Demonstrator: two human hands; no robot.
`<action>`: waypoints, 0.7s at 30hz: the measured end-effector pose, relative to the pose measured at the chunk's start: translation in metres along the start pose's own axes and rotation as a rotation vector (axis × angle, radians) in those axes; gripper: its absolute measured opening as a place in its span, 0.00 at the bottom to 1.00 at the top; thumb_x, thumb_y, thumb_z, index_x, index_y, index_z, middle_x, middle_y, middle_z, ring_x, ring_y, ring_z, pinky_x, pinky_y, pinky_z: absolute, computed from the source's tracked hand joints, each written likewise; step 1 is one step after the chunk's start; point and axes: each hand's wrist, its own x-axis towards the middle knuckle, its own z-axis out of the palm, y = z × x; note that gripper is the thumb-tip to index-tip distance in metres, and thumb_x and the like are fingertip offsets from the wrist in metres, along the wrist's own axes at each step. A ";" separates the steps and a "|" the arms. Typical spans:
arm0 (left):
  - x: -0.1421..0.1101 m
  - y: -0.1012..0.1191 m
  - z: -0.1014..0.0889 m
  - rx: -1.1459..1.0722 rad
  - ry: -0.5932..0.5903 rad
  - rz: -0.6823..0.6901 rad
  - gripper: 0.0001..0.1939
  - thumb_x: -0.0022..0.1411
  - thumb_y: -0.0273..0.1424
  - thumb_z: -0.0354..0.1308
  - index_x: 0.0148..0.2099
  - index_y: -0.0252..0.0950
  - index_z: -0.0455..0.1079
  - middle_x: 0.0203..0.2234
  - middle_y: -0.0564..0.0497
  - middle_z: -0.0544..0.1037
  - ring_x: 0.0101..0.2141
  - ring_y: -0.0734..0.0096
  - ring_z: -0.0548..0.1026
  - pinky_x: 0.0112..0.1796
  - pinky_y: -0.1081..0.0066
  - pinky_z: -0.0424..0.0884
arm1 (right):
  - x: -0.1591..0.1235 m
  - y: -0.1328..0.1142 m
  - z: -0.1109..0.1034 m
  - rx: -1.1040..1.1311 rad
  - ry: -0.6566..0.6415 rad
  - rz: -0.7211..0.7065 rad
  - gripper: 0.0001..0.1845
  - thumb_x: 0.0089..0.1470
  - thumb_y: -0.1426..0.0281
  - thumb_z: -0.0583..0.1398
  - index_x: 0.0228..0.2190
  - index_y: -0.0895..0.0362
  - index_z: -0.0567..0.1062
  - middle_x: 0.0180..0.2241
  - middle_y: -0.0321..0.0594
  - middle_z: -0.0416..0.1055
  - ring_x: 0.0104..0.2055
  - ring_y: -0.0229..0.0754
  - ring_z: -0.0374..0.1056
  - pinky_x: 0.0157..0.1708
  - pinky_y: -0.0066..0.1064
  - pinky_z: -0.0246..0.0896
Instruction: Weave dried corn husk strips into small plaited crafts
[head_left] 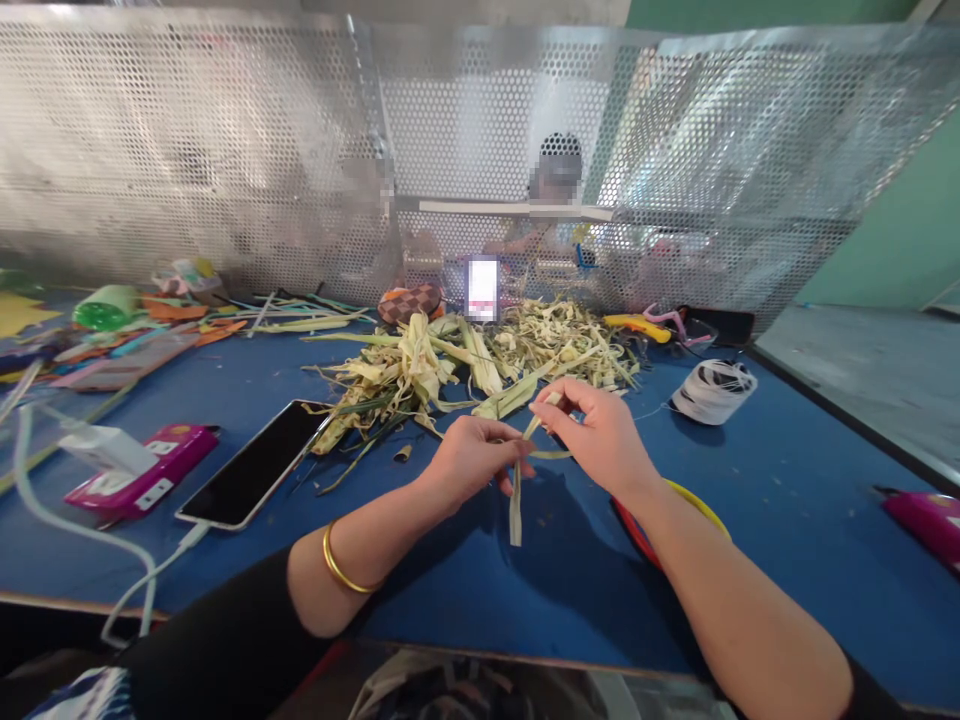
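Observation:
My left hand (484, 455) pinches a pale strip of corn husk (515, 515), whose flat end hangs below the fingers. Up and to the right, my right hand (589, 420) grips the same strip between thumb and fingertips. The two hands are close together above the blue table. Just behind them lies a heap of dried corn husks (420, 365), with a pile of shredded husk (559, 345) to its right. A spool of white string (714, 390) stands right of my right hand, a thin thread running from it toward the hands.
A tablet (259, 465) on a charging cable and a magenta power strip (150, 470) lie left. A red and yellow ring (697, 505) is partly under my right forearm. Perforated metal panels (480, 120) close off the back, a person behind them. Yellow-handled scissors (639, 326) lie back right.

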 end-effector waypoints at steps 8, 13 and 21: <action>0.005 -0.007 0.001 -0.264 0.169 -0.029 0.11 0.55 0.34 0.59 0.26 0.32 0.68 0.22 0.48 0.78 0.14 0.77 0.71 0.13 0.80 0.57 | -0.010 -0.006 0.007 -0.338 0.191 -0.289 0.06 0.55 0.71 0.55 0.28 0.54 0.72 0.27 0.36 0.75 0.28 0.39 0.69 0.32 0.28 0.58; 0.006 -0.009 0.001 -0.374 0.192 -0.049 0.11 0.54 0.36 0.60 0.29 0.32 0.69 0.20 0.49 0.77 0.16 0.74 0.73 0.15 0.79 0.61 | -0.015 -0.005 0.017 -0.483 0.204 -0.404 0.06 0.56 0.72 0.56 0.29 0.55 0.72 0.24 0.34 0.74 0.26 0.37 0.67 0.32 0.27 0.57; 0.003 -0.004 0.003 -0.592 0.193 -0.097 0.06 0.53 0.29 0.57 0.27 0.31 0.70 0.18 0.50 0.75 0.18 0.74 0.73 0.21 0.76 0.68 | -0.020 -0.012 0.026 -0.659 0.206 -0.483 0.10 0.58 0.73 0.55 0.28 0.56 0.74 0.26 0.37 0.74 0.30 0.39 0.66 0.41 0.34 0.51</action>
